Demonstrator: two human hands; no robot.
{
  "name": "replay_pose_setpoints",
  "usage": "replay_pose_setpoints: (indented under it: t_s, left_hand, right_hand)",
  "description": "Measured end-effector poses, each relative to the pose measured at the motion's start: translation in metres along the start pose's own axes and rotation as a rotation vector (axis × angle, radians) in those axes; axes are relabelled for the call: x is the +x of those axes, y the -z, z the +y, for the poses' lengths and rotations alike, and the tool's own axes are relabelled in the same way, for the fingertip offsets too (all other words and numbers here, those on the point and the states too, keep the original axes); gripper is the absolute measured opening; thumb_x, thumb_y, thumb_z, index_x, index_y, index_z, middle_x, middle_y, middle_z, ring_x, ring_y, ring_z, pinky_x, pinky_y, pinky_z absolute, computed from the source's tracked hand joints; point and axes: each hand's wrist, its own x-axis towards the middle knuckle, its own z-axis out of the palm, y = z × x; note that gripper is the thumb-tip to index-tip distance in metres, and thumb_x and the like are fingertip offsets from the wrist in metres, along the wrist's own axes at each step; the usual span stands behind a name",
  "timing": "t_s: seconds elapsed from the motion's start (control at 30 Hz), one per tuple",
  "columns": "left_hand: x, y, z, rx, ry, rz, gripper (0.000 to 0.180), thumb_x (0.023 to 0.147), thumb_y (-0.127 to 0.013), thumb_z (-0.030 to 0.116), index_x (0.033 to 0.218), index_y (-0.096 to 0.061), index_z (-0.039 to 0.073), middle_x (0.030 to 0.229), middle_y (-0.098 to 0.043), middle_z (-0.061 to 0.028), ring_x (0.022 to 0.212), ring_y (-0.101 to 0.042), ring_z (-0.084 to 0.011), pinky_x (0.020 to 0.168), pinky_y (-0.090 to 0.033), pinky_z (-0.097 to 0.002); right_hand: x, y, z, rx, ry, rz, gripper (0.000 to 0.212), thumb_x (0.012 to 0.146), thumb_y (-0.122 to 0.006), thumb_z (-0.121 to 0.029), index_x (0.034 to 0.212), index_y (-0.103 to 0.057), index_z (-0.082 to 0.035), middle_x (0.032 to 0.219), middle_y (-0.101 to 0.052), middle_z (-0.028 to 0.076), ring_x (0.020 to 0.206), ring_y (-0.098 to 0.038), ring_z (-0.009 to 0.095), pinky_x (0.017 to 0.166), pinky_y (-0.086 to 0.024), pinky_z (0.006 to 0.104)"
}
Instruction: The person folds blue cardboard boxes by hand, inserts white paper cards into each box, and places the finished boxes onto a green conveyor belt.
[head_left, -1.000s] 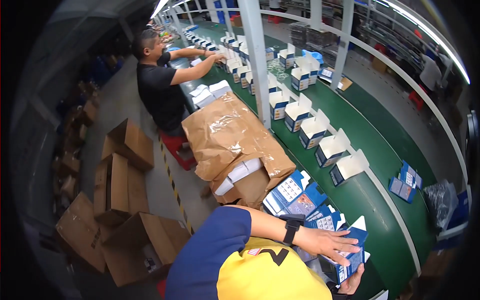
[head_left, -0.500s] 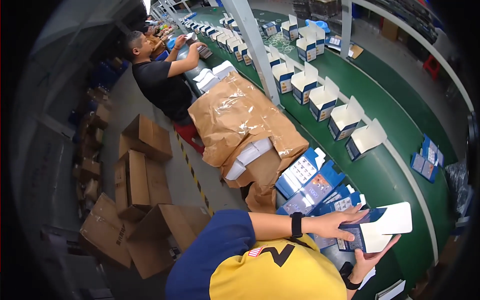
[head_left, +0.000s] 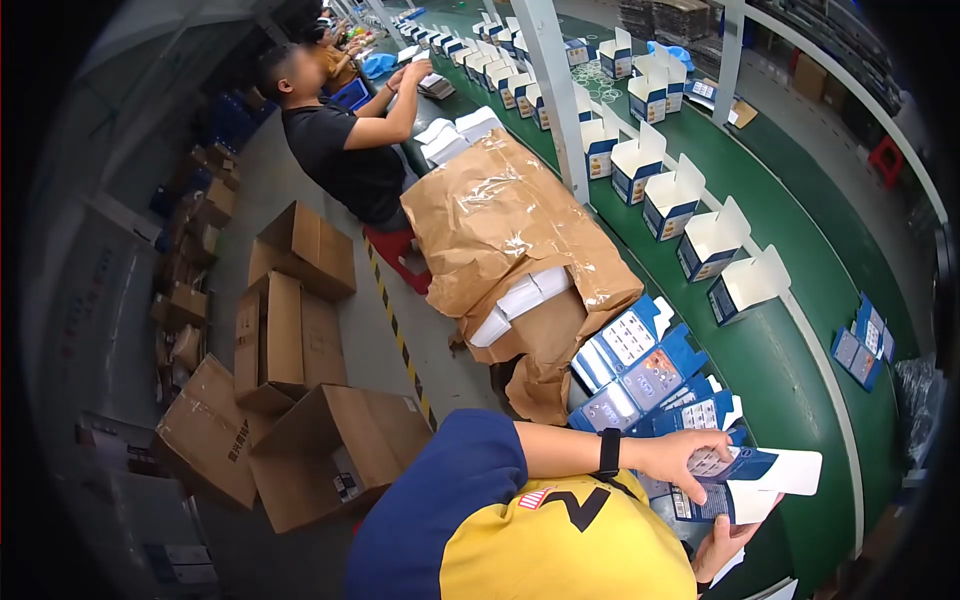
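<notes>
A partly folded blue-and-white carton [head_left: 742, 498] is between my two hands at the lower right, its white flap [head_left: 795, 472] sticking out to the right. My left hand [head_left: 682, 462] grips it from the left, thumb at the near panel and fingers over the upper blue panel. From below, my right hand [head_left: 728, 546] supports the carton, and part of its fingers is hidden behind it. Just beyond my left hand lies a pile of flat blue printed cartons [head_left: 645, 375], overlapping one another.
Open-topped cartons [head_left: 740, 285] stand in a row along the green conveyor belt [head_left: 790, 350]. Brown paper [head_left: 500, 215] covers stacked white pieces left of it. A person in black [head_left: 345, 150] works farther up the line. Empty brown boxes [head_left: 330, 460] stand on the floor at left.
My left hand's fingers have spread farther from the thumb over the carton. My right hand has shifted lower along it. The whole view has shifted slightly; the distant person's hands have come together.
</notes>
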Motion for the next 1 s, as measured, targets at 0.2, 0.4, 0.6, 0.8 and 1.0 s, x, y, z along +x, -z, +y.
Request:
replay_pose_setpoints:
  t_s: [0.2, 0.4, 0.6, 0.8, 1.0]
  left_hand:
    - [-0.003, -0.005, -0.015, -0.017, -0.001, 0.113, 0.055, 0.059, -0.084, 0.027, 0.101, -0.054, 0.006, 0.126, -0.044, -0.0195, 0.117, -0.044, -0.0306, 0.098, -0.033, -0.0354]
    - [0.018, 0.011, -0.017, 0.261, -0.161, 0.264, 0.058, 0.065, -0.081, 0.028, 0.109, -0.051, 0.006, 0.122, -0.046, -0.0187, 0.115, -0.045, -0.0303, 0.097, -0.034, -0.0347]
    - [0.026, 0.025, -0.032, 0.205, 0.152, 0.442, 0.066, 0.071, -0.076, 0.029, 0.122, -0.043, 0.003, 0.120, -0.046, -0.0185, 0.115, -0.044, -0.0305, 0.097, -0.035, -0.0340]
    - [-0.006, 0.009, -0.045, 0.109, 0.458, 0.025, 0.076, 0.074, -0.072, 0.033, 0.132, -0.034, 0.001, 0.129, -0.041, -0.0238, 0.120, -0.042, -0.0288, 0.100, -0.033, -0.0361]
    - [-0.001, -0.013, -0.090, 0.357, 0.572, 0.051, 0.084, 0.072, -0.071, 0.035, 0.137, -0.028, 0.003, 0.135, -0.032, -0.0287, 0.126, -0.034, -0.0363, 0.103, -0.030, -0.0400]
  right_hand:
    - [0.009, 0.003, -0.001, 0.027, -0.111, -0.026, 0.089, 0.070, -0.066, -0.008, 0.144, -0.017, -0.007, 0.135, -0.036, 0.012, 0.118, -0.041, 0.025, 0.100, -0.032, 0.0319]
    - [0.059, 0.011, -0.013, -0.132, -0.151, -0.217, 0.113, 0.059, -0.080, -0.017, 0.144, -0.007, -0.004, 0.135, -0.033, 0.016, 0.120, -0.038, 0.027, 0.099, -0.035, 0.0352]
    - [0.182, -0.013, 0.019, -0.286, 0.198, 0.010, 0.106, 0.064, -0.072, 0.004, 0.144, -0.002, -0.003, 0.139, -0.027, 0.018, 0.124, -0.035, 0.027, 0.101, -0.034, 0.0368]
    - [0.262, 0.008, 0.108, -0.423, 0.307, 0.014, 0.115, 0.063, -0.077, -0.001, 0.143, 0.006, -0.003, 0.144, -0.017, 0.023, 0.130, -0.029, 0.031, 0.106, -0.030, 0.0399]
    - [0.253, 0.014, 0.101, -0.691, 0.366, -0.144, 0.106, 0.069, -0.074, -0.003, 0.143, 0.002, -0.001, 0.146, -0.013, 0.024, 0.133, -0.025, 0.034, 0.109, -0.022, 0.0377]
